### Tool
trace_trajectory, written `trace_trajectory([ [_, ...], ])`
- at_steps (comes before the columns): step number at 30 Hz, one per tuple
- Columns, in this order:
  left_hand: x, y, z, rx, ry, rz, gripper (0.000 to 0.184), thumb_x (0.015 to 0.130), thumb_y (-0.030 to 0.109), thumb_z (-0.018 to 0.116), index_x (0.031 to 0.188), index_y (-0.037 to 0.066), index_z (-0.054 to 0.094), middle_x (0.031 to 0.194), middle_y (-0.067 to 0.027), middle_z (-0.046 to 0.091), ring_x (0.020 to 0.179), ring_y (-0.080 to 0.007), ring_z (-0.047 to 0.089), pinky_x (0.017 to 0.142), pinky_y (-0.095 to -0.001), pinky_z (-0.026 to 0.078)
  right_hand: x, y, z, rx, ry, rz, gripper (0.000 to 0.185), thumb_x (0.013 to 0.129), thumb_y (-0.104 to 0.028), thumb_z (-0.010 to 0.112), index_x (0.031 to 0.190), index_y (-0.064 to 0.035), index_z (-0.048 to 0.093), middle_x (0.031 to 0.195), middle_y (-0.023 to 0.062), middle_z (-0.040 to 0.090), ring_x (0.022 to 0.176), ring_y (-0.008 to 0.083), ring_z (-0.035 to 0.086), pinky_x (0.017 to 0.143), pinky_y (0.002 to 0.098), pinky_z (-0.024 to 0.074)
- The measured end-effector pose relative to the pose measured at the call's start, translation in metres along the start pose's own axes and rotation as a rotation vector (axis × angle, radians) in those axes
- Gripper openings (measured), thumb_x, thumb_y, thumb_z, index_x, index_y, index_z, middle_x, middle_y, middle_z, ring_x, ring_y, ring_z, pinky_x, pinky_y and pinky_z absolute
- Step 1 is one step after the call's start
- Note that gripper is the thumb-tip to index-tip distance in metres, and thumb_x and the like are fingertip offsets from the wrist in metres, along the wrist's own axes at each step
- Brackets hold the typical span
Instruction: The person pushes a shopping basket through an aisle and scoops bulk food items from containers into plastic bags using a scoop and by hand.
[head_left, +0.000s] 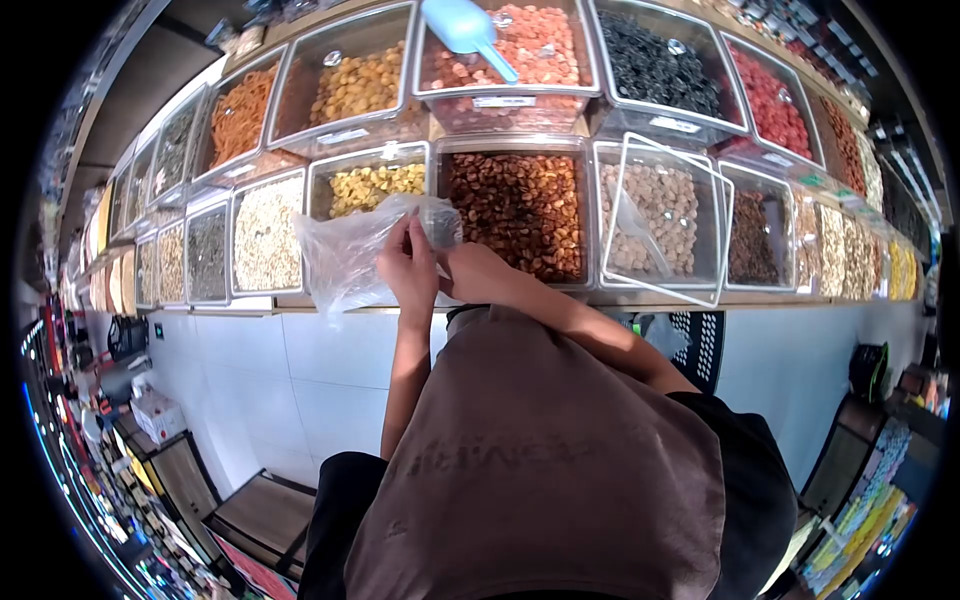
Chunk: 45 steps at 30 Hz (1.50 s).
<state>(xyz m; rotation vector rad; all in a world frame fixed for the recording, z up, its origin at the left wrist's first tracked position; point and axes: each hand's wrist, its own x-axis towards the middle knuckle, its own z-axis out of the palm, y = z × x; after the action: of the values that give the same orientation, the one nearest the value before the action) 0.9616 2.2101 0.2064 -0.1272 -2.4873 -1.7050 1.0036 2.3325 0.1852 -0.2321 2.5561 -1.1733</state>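
Note:
A thin clear plastic bag (340, 255) spreads crumpled over the front edge of the bins. My left hand (408, 268) is raised at it, thumb and fingertips pinched together on the plastic. Close beside it, my right hand (472, 270) is curled around part of the same bag; its fingertips are partly hidden. Just beyond the hands stands a bin of dark reddish-brown dried pieces (515, 215), which appears uncovered. Yellow pieces (375, 187) fill the bin behind the bag.
A clear lid (722, 240) lies askew over the bin of pale round pieces (655, 200), where a clear scoop (640, 230) shows. A light-blue scoop (462, 28) rests on the back-row bin of pink pieces (540, 45). More bins extend both ways; a low wooden stand (262, 510) is behind left.

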Motion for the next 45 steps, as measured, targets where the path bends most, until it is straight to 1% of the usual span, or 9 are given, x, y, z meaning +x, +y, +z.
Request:
trace_trajectory([
  [5,-0.010,-0.008,-0.017,-0.112,0.057,0.001,0.022,0.101,0.012,0.058,0.106,-0.007,0.069,0.065,-0.0010,0.055,0.057,-0.0058,0.046,0.050,-0.0256,0.035,-0.008,0.011,-0.003,-0.033,0.219,-0.072,0.032,0.089,-0.032,0.066,0.103,-0.0032,0.064,0.081,0.0223,0.067,0.079,0.0429,0.066,0.070,0.0525,0.0515],
  [12,-0.001,-0.030,-0.030,-0.610,0.067,-0.260,0.023,0.105,0.022,0.053,0.107,0.005,0.068,0.065,0.0057,0.049,0.050,-0.0014,0.037,0.044,-0.0193,0.028,-0.081,0.052,-0.046,0.420,0.332,0.159,0.029,0.087,-0.026,0.068,0.096,0.0017,0.068,0.077,0.0220,0.065,0.071,0.0383,0.062,0.065,0.0397,0.0489],
  [13,0.004,-0.034,-0.030,-0.612,0.062,-0.256,0.023,0.105,0.022,0.053,0.108,0.005,0.068,0.064,0.0061,0.048,0.050,-0.0014,0.037,0.044,-0.0194,0.028,-0.092,0.048,-0.056,0.189,0.365,0.188,0.024,0.090,-0.021,0.069,0.088,0.0025,0.066,0.065,0.0147,0.059,0.057,0.0190,0.054,0.057,0.0361,0.0430],
  [15,0.012,-0.027,-0.027,-0.577,0.036,-0.249,0.023,0.105,0.022,0.053,0.108,0.005,0.068,0.064,0.0063,0.047,0.050,-0.0013,0.037,0.044,-0.0194,0.028,-0.115,0.053,-0.064,0.150,0.333,0.343,0.029,0.087,-0.027,0.069,0.098,0.0000,0.070,0.082,0.0241,0.068,0.080,0.0389,0.068,0.070,0.0438,0.0506],
  [20,0.019,-0.022,-0.015,-0.537,-0.029,-0.266,0.024,0.105,0.022,0.053,0.111,0.005,0.068,0.062,0.0063,0.045,0.049,-0.0016,0.036,0.044,-0.0197,0.027,-0.142,0.050,-0.086,0.005,0.233,0.726,0.035,0.088,-0.024,0.066,0.096,0.0093,0.070,0.089,0.0314,0.069,0.091,0.0458,0.068,0.083,0.0515,0.0533],
  [31,0.001,-0.020,-0.022,-0.510,0.006,-0.339,0.024,0.104,0.022,0.053,0.110,0.004,0.068,0.061,0.0064,0.044,0.050,-0.0025,0.037,0.045,-0.0207,0.026,-0.018,0.164,0.046,0.039,0.540,0.400,0.039,0.097,-0.034,0.059,0.084,0.0030,0.064,0.075,0.0248,0.066,0.078,0.0456,0.064,0.072,0.0511,0.0499],
  [35,0.004,-0.014,-0.031,-0.547,0.038,-0.316,0.022,0.104,0.021,0.054,0.108,0.004,0.067,0.063,0.0047,0.048,0.049,-0.0038,0.039,0.044,-0.0205,0.030,-0.025,0.166,0.031,0.280,0.493,0.374,0.045,0.097,-0.039,0.058,0.090,0.0040,0.067,0.081,0.0237,0.069,0.078,0.0412,0.067,0.072,0.0487,0.0507],
  [37,0.008,-0.002,-0.039,-0.793,0.157,-0.630,0.021,0.103,0.022,0.056,0.109,0.006,0.066,0.069,0.0045,0.052,0.051,-0.0037,0.041,0.044,-0.0204,0.031,-0.034,0.161,0.018,0.412,0.367,0.451,0.046,0.096,-0.040,0.061,0.092,0.0052,0.067,0.077,0.0208,0.068,0.068,0.0336,0.066,0.067,0.0450,0.0479],
  [45,0.023,0.004,-0.038,-0.835,0.151,-0.573,0.019,0.102,0.022,0.058,0.108,0.007,0.067,0.069,0.0069,0.050,0.054,-0.0018,0.040,0.045,-0.0184,0.031,-0.104,0.116,-0.014,0.738,0.307,0.442,0.033,0.103,-0.031,0.057,0.088,-0.0035,0.066,0.056,-0.0035,0.048,0.047,0.0049,0.040,0.044,0.0252,0.0287],
])
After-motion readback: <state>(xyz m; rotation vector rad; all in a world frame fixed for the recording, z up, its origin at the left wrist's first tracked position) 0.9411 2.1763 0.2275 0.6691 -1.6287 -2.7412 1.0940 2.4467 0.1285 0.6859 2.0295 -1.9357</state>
